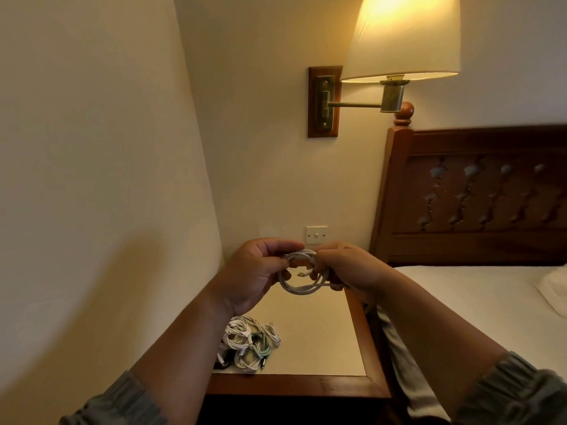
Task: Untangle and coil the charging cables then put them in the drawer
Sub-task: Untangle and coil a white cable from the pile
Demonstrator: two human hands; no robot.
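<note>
Left hand and right hand both pinch a coiled white cable above the surface. A heap of tangled cables lies on it; white and green.

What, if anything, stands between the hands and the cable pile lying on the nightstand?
Nothing visible does. The pile lies uncovered near the front left of the nightstand. However, the left hand and right hand both grip a white coil above it.

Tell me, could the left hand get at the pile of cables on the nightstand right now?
Probably not at once: the left hand grips the white coil together with the right hand. The pile of cables lies just below, nothing between.
</note>
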